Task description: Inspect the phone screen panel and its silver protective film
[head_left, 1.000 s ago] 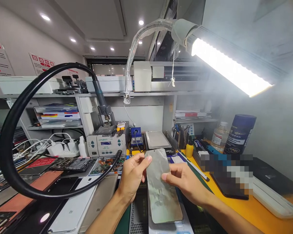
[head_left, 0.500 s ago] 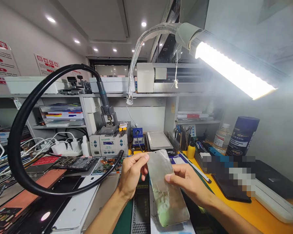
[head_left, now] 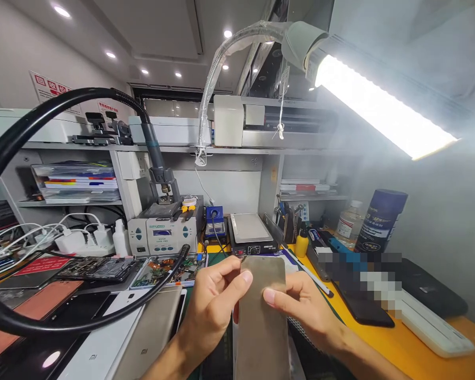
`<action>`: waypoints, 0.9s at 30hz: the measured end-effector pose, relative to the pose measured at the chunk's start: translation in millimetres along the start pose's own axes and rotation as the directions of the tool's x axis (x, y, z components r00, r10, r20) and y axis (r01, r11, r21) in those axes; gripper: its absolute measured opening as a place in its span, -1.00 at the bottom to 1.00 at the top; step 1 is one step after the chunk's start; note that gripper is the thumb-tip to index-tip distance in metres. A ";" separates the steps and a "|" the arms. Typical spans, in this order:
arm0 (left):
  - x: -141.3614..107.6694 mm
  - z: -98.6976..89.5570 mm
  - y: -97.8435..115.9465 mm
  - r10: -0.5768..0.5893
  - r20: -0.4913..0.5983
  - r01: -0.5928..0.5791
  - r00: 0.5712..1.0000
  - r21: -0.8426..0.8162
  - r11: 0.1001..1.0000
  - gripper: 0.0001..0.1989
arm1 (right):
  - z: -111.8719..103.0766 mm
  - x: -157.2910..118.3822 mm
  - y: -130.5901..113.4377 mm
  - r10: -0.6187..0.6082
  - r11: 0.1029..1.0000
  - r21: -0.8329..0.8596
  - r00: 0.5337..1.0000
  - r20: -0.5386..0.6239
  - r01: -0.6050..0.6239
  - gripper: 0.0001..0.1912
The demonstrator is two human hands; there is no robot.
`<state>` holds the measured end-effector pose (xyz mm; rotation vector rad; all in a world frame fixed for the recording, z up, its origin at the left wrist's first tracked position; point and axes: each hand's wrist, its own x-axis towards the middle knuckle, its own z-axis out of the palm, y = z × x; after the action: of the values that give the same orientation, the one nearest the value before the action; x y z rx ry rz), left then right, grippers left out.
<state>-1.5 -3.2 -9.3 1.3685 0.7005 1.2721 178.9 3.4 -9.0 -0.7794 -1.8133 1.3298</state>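
Between my hands is a thin, grey-brown, phone-sized panel (head_left: 263, 332) with rounded top corners and a dull metallic face. Its lower end runs out of the picture. My left hand (head_left: 221, 295) pinches the upper left corner between thumb and fingers. On the opposite edge, slightly lower, my right hand (head_left: 304, 306) grips the panel, thumb on the front and fingers hidden behind. Behind the panel, a white surface and a dark perforated mat show only in part.
A black hose (head_left: 63, 330) loops across the left, over phones such as a white one (head_left: 103, 332). A hot-air station (head_left: 164, 235) and a flat heating plate (head_left: 251, 227) stand behind. A lit lamp (head_left: 383, 108) hangs upper right. Bottles, a spray can (head_left: 380, 221) and a dark phone (head_left: 364, 295) are at right.
The panel has turned from a tilted pose to nearly upright and moved lower; its bright wrinkled reflections now look dull and even. My left hand has shifted its thumb onto the face. The view has shifted right.
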 end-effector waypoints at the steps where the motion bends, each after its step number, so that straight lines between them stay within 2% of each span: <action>1: -0.7 1.2 0.6 0.008 -0.004 -0.007 1.000 0.004 1.000 -0.73 | 0.3 -0.5 0.2 0.005 1.000 0.031 1.000 0.016 -0.005 -0.53; 4: -1.4 3.6 3.1 0.020 -0.026 -0.019 0.999 0.055 0.998 -0.70 | 1.5 -1.5 0.1 -0.023 0.994 0.110 0.997 0.074 0.015 -0.55; 7: -2.2 6.1 5.6 0.056 -0.049 -0.048 0.997 0.136 0.990 -0.66 | 2.7 -2.9 -1.2 -0.064 0.992 0.111 0.991 0.117 0.051 -0.52; 10: -5.2 10.8 7.7 0.071 -0.045 -0.064 0.996 0.141 0.988 -0.68 | 3.0 -5.0 -2.1 -0.043 0.994 0.105 0.989 0.145 0.028 -0.55; 16: -11.3 17.5 11.3 0.069 -0.028 -0.062 0.997 0.202 0.977 -0.70 | 2.7 -7.5 -6.1 -0.010 1.000 0.027 0.981 0.193 0.005 -0.50; 22: -11.9 19.2 15.2 0.102 -0.056 -0.084 0.993 0.257 0.963 -0.66 | 1.1 -10.6 -8.7 0.009 0.999 -0.036 0.973 0.233 -0.001 -0.48; 23: -12.0 19.9 15.5 0.107 -0.060 -0.088 0.993 0.258 0.962 -0.66 | 0.4 -11.7 -7.3 -0.010 0.996 -0.082 0.982 0.187 0.026 -0.51; 25: -12.5 21.2 15.3 0.117 -0.062 -0.096 0.991 0.268 0.959 -0.67 | -0.8 -13.7 -3.2 -0.107 0.967 -0.231 0.994 0.009 0.106 -0.63; 27: -13.1 22.0 14.8 0.129 -0.077 -0.101 0.989 0.297 0.949 -0.69 | -0.9 -15.5 1.1 -0.272 0.899 -0.397 0.946 -0.173 0.186 -0.83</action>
<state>12.3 -25.6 4.3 1.6159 0.9150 1.3729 188.1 -8.5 -13.1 -0.8436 -1.9291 0.7158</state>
